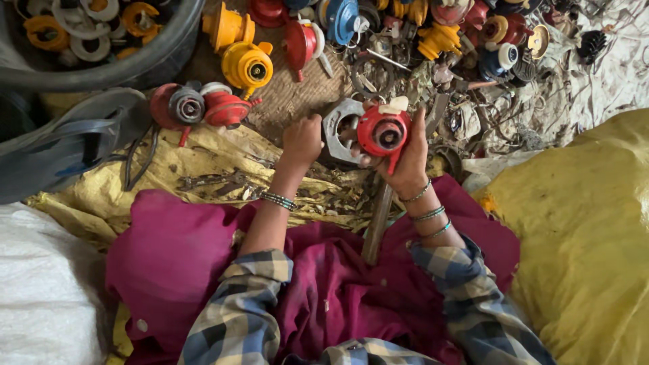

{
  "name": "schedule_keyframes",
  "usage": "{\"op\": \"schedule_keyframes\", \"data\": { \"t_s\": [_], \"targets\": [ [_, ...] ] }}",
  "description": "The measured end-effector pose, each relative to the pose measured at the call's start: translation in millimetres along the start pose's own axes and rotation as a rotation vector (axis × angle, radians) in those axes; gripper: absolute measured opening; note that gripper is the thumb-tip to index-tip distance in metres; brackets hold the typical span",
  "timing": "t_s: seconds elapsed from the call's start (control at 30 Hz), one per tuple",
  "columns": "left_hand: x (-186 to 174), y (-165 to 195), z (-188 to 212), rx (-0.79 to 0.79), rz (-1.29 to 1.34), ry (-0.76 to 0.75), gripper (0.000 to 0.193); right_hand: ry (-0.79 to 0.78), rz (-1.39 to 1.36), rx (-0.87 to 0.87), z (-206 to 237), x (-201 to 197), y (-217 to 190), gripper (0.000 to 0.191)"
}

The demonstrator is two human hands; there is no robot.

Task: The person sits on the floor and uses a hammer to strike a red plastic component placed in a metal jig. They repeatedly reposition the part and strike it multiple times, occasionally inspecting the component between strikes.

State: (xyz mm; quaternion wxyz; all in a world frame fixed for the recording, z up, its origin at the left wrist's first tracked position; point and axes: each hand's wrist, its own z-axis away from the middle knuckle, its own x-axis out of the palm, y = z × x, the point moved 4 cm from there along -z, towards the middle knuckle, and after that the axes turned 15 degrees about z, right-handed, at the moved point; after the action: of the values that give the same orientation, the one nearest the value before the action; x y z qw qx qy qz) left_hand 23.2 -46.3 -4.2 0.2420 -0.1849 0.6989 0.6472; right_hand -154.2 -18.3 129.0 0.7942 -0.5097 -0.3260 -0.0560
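- Left of the grey casting (pixel 340 130), a black tub (pixel 145 57) keeps loose rings together, and two red parts (pixel 203 106) lie on yellow cloth (pixel 203 159).
- The left hand (pixel 302 138) is closed in a fist on the casting's left edge, apparently to keep it steady.
- The casting itself rests just above the lap.
- The right hand (pixel 405 162) is wrapped around a red regulator (pixel 383 132), touching the casting's right side, its round opening turned up toward the eyes.
- Right of the casting, a yellow sack (pixel 581 230) lies.
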Motion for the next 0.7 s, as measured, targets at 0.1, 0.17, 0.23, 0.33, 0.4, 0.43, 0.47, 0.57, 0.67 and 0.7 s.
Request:
{"op": "schedule_keyframes", "data": {
  "t_s": [0.1, 0.17, 0.23, 0.33, 0.4, 0.43, 0.47, 0.57, 0.67, 0.7],
  "targets": [
    [4, -5, 5, 0.025, -0.054, 0.042, 0.010, -0.029, 0.050, -0.035, 4, 2, -1, 0.084],
    [0, -8, 6, 0.000, -0.060, 0.044, 0.010, 0.196, 0.270, -0.180, 4, -2, -4, 0.077],
    [-9, -12, 4, -0.032, -0.048, 0.100, 0.009, 0.311, 0.635, -0.370, 3, 4, -7, 0.070],
    [-29, -14, -2, -0.118, -0.099, 0.206, 0.008, 0.282, 1.529, -0.399, -4, 25, 5, 0.066],
    [-39, -11, -4, -0.164, -0.106, 0.237, 0.012, 0.185, 2.241, 0.087, -9, 23, 23, 0.068],
    [-42, -9, -5, -0.179, -0.086, 0.233, 0.018, 0.224, 2.185, -0.026, -8, 27, 21, 0.069],
    [-46, -9, -5, -0.195, -0.071, 0.232, 0.025, 0.257, 2.121, -0.142, -7, 30, 20, 0.071],
    [-46, -6, -6, -0.224, -0.037, 0.180, 0.027, 0.418, 1.859, -0.573, 3, 36, 9, 0.075],
    [-44, -2, -7, -0.203, -0.003, 0.153, 0.027, 0.497, 1.958, -0.849, 8, 39, 7, 0.075],
    [-44, -1, -7, -0.213, -0.011, 0.152, 0.027, 0.513, 2.062, -0.920, 7, 41, 9, 0.074]
  ]
}}
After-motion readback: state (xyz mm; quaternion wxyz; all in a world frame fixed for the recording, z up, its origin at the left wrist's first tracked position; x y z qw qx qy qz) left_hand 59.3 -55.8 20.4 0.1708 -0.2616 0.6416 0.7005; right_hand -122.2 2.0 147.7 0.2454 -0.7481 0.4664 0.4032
